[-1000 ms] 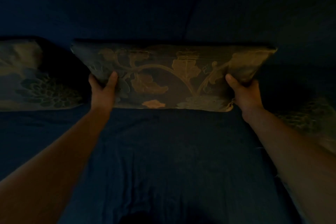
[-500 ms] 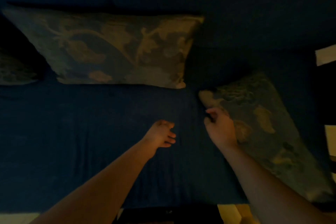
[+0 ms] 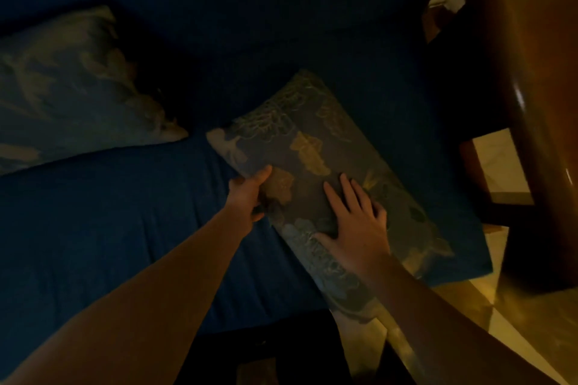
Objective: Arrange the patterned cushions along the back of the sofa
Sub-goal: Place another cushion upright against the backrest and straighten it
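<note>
The dark blue fabric sofa (image 3: 103,228) fills most of the view in dim light. Its seat is open cloth from the left border to the middle, and its front edge runs along the bottom of the view.

A rectangular cushion with a green and gold floral pattern (image 3: 316,150) lies flat and skewed on the right end of the seat. One corner points toward the sofa back; the opposite corner overhangs the front edge above the pale yellow floor (image 3: 531,316). A strip of blue seat shows along the cushion's far long side.

The left hand (image 3: 247,197) grips the near long edge of this cushion: thumb on top, fingers curled under the edge. The right hand (image 3: 359,222) lies palm down on the cushion's top face, fingers spread and straight, pressing without gripping.

A second patterned cushion in pale grey-green (image 3: 68,91) leans against the sofa back at the left, well apart from the first, with bare seat between them.

A polished brown wooden post (image 3: 531,103) stands just beside the sofa's right end.
</note>
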